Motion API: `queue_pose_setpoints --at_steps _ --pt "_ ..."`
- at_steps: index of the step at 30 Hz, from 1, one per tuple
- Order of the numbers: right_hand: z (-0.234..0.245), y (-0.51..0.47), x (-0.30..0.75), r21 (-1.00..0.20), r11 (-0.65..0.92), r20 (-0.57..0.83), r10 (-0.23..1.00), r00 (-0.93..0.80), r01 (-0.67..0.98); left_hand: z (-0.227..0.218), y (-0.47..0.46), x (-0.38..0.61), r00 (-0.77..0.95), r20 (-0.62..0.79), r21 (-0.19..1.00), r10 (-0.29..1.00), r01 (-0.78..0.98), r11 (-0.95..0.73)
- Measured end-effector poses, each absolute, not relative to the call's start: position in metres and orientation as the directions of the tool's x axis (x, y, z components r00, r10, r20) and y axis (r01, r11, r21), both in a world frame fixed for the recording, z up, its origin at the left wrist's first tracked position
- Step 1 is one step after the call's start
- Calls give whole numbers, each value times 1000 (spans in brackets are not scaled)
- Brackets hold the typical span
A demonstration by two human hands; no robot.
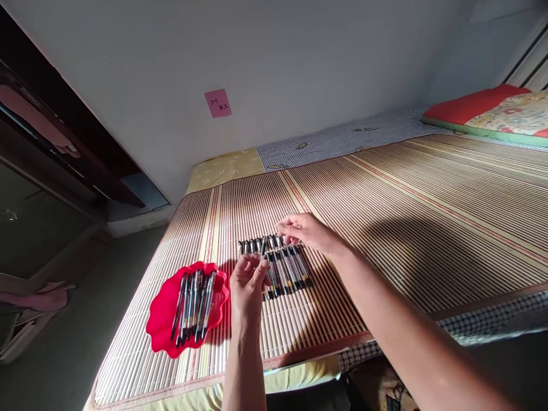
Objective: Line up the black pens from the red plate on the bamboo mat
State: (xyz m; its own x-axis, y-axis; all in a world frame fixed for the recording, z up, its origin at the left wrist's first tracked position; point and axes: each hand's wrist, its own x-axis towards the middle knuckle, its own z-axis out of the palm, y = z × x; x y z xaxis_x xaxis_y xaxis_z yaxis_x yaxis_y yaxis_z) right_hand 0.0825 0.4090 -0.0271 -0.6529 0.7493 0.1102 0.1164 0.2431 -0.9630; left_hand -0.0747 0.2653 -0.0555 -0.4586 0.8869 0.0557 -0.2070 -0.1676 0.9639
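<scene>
My left hand [249,277] is closed in a pinch on a pen [263,246], whose dark end points up past the fingertips. My right hand [302,229] hovers just beyond it with thumb and forefinger brought together; whatever may be between them is too small to make out. Below both hands, several clear-barrelled pens [293,268] lie side by side on the bamboo mat [342,297]. A row of short black-and-clear pieces, seemingly pen caps [249,246], runs along their far ends. My left hand hides part of these rows.
A red scalloped plate [160,311] holding several pens [194,305] sits to the left on the mat. Behind the bed, a pink note [218,103] is stuck to the wall. Folded bedding [492,108] lies at the far right. The bed's front edge is close to me.
</scene>
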Motion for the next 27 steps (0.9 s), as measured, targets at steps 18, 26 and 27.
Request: queue_pose_setpoints --at_steps 18,26,27 --pt "-36 351 49 -959 114 208 906 -370 -260 -44 255 -65 -506 250 945 826 314 -94" --pt "-28 350 64 -967 103 204 857 -472 -232 -40 253 -68 -227 80 996 971 -12 -85" --pt "-30 351 63 -969 104 200 866 -459 -225 -39 253 -66 -297 98 995 950 55 -85"
